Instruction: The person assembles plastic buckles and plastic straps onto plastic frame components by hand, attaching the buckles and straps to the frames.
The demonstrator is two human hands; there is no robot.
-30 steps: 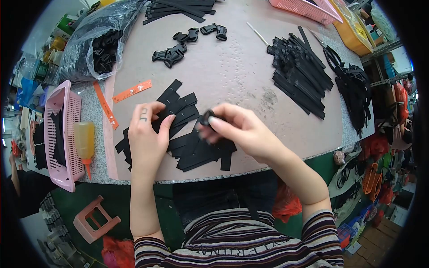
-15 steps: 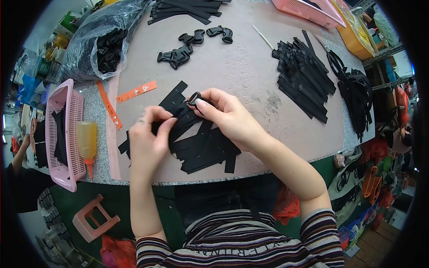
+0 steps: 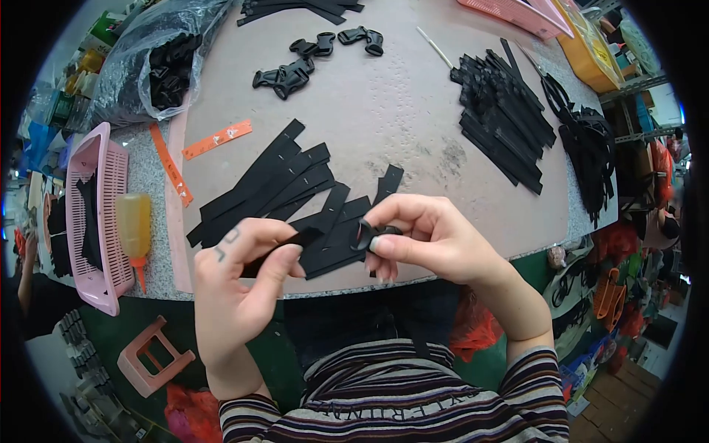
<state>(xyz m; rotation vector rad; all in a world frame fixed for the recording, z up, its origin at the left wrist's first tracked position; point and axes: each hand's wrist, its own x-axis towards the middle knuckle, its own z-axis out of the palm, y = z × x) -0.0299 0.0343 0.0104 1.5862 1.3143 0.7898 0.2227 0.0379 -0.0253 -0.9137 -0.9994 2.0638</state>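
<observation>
My left hand (image 3: 240, 284) pinches a black webbing strap (image 3: 306, 235) between thumb and fingers, its end pointing right. Just across from it, my right hand (image 3: 439, 240) grips a black plastic buckle (image 3: 361, 235), partly hidden by the fingers. A small gap separates strap end and buckle. Beneath and beyond both hands lies a loose pile of black straps (image 3: 258, 173), some with small white marks. Farther up the table sit several black side-release buckles (image 3: 294, 76).
A clear plastic bag of buckles (image 3: 173, 70) rests at upper left. Below it are orange strips (image 3: 218, 140), a pink basket (image 3: 120, 214) and a yellow-liquid bottle (image 3: 134, 225). On the right lie stacked black straps (image 3: 502, 122) and scissors (image 3: 554, 92); a white stick (image 3: 434, 47) is nearby.
Both hands have come nearer my body, off the middle of the strap pile. My left hand has brought a strap along; my right hand has carried the buckle down and rightward.
</observation>
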